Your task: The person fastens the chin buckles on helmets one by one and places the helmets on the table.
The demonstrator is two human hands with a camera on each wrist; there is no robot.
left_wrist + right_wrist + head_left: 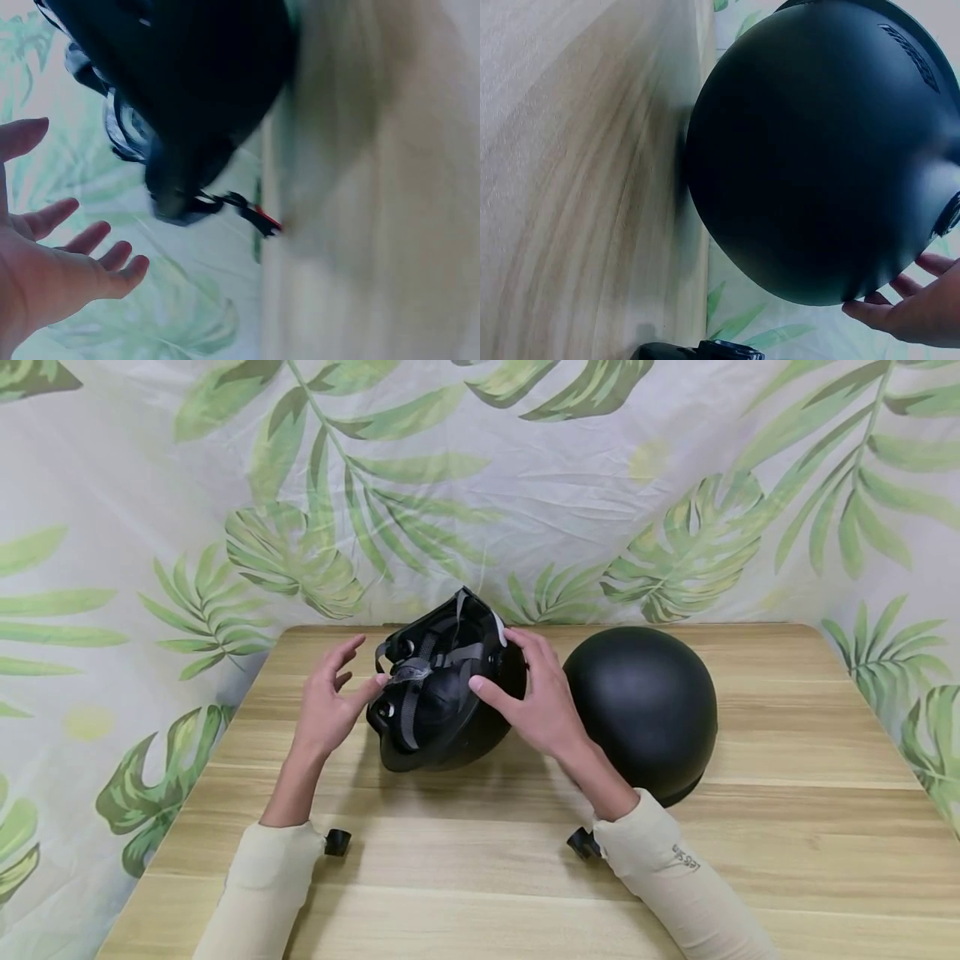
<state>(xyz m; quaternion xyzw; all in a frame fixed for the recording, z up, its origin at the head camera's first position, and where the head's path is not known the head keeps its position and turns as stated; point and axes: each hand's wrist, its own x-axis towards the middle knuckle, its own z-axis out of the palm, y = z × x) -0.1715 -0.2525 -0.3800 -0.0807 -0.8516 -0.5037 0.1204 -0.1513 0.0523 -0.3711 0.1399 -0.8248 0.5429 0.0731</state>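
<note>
A black helmet lies tipped on the table, its hollow side turned up and toward the left, with grey straps and dark padding inside. My right hand holds it by the right side, thumb at the rim and fingers on the outer shell. In the right wrist view, the fingertips meet the smooth shell. My left hand is spread beside the helmet's left edge, thumb tip overlapping the straps in the head view. The left wrist view shows a buckle with a red part hanging from the helmet.
A second black helmet sits dome up just right of my right forearm. The wooden table ends at a leaf-patterned cloth behind. Small black cameras stick out from both sleeves.
</note>
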